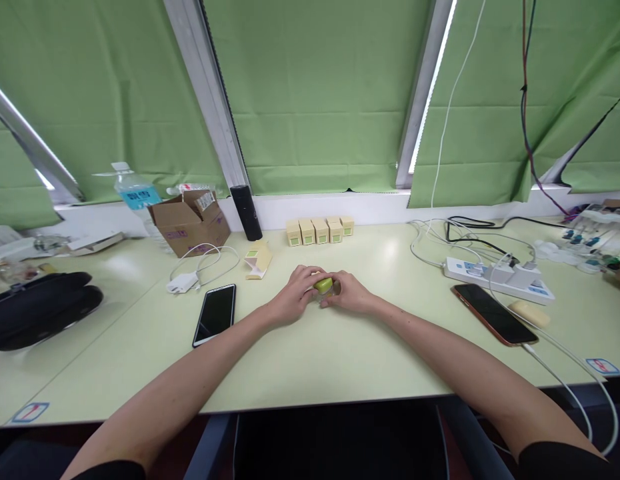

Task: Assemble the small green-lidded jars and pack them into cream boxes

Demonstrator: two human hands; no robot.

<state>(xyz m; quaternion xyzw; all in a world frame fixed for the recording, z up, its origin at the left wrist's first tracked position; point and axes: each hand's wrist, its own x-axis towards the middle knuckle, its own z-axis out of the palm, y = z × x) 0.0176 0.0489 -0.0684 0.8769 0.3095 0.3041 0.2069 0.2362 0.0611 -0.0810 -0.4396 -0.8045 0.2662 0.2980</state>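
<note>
In the middle of the table, my left hand (296,295) and my right hand (351,292) close in from both sides on a small jar with a green lid (323,286). Fingers of both hands curl round it, and they hide most of its lower part, which looks clear. To the left of my hands an opened small cream box (258,260) lies on its side. Behind them stands a row of several small closed cream boxes with green labels (321,231).
Left of my forearm lies a phone (215,315), with a white charger (183,283), a cardboard box (191,223) and a black cylinder (246,213) behind. At right are a power strip (500,280), a charging phone (494,313) and loose cables. A black case (43,310) sits far left.
</note>
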